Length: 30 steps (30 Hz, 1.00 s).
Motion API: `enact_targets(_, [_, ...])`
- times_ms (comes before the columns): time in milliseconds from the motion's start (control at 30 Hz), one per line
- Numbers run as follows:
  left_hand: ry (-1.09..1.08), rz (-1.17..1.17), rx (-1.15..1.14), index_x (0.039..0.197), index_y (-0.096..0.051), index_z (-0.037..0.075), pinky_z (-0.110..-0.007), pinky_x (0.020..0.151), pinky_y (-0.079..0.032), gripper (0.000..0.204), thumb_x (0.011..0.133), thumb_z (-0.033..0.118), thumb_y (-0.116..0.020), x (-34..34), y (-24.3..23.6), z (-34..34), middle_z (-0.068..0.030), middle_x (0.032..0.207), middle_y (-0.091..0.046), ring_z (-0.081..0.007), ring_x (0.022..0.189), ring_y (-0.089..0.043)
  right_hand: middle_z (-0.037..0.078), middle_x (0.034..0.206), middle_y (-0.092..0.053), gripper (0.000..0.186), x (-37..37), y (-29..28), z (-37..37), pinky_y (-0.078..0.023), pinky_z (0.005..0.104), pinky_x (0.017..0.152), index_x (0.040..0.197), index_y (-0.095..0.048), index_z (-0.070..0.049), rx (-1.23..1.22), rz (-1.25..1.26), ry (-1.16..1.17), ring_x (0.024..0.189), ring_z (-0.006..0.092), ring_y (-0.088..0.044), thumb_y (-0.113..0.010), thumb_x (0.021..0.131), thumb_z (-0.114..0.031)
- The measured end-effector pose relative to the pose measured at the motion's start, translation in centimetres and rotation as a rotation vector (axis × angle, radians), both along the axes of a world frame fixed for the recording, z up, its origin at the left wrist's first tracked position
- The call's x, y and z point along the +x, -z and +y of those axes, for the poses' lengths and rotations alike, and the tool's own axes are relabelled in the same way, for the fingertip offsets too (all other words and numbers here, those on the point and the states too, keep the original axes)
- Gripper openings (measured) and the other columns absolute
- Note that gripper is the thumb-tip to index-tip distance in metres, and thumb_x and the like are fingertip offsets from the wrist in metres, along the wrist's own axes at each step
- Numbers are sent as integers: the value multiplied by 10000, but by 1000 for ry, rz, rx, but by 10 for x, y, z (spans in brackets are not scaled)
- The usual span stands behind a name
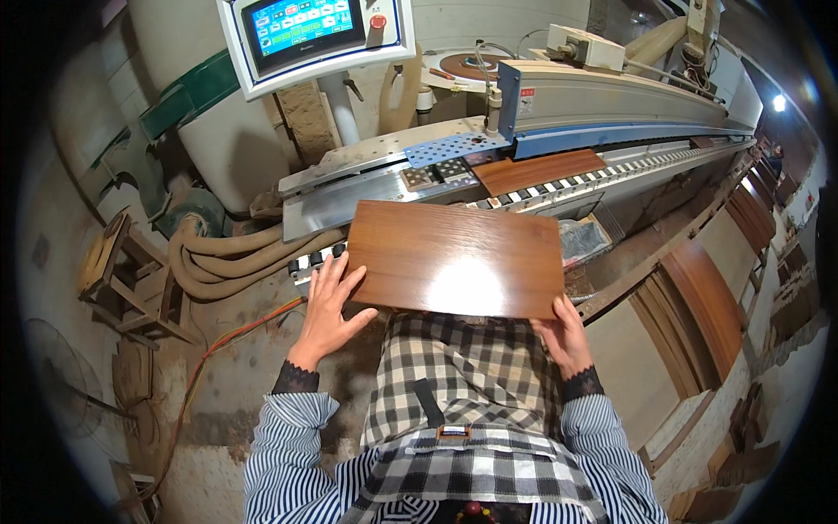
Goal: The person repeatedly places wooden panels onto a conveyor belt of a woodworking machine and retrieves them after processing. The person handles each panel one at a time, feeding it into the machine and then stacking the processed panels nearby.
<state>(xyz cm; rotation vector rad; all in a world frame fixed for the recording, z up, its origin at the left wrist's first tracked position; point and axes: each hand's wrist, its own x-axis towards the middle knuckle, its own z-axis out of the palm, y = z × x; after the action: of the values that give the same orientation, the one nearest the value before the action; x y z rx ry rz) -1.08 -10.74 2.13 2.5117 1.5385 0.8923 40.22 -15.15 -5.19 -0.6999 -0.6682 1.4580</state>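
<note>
A glossy reddish-brown wooden board (454, 249) lies level in front of me, its long side running left to right and a bright reflection on its face. At its lower right corner my right hand (565, 334) grips the edge, with the fingers partly hidden underneath. My left hand (328, 307) is open beside the board's left edge, fingers spread and thumb apart; I cannot tell whether the fingertips touch it. Beyond, a second brown board (541, 171) lies in the edge-banding machine (611, 100), on its row of black and white feed pads (594, 179).
A control panel (316, 35) with a lit screen and red button stands at the back left. Thick hoses (227, 262) and a wooden stool (135, 279) are on the left. Stacked boards (703, 301) lie to the right. An orange cable (218, 345) crosses the floor.
</note>
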Motion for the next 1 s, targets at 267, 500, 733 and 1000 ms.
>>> enact_targets(267, [-291,59,33,1346,-541,129,-529,1164,-105,513,903,380,-610,-34,23,32,-145,1452,-446,-317,1387,-343,155,1110,-661,424,-49,-17,72,-584,323,763,1307,-481,-15,-124,117,-147,890,237,-696,-530,994,-297])
enact_targets(500, [-408,61,14,1303,-581,117,-560,1159,-78,520,887,425,-620,-25,20,71,-148,1429,-473,-309,1365,-380,160,1032,-690,468,24,68,26,-503,411,843,1134,-673,-68,6,-1712,40,975,344,-650,-715,797,-389])
enact_targets(733, [-410,-54,47,1183,-630,102,-588,1132,-145,516,823,468,-683,-17,19,109,-106,1306,-531,-285,1283,-426,188,886,-615,230,29,76,16,-482,465,742,811,-616,-22,-50,-1655,-27,843,382,-612,-680,808,-242])
enact_targets(1000, [-413,-41,67,1211,-613,136,-570,1134,-153,514,824,467,-682,-15,23,114,-111,1328,-504,-297,1314,-386,207,891,-575,164,2,97,77,-459,504,741,826,-561,-19,23,-1608,425,859,411,-576,-651,843,-155])
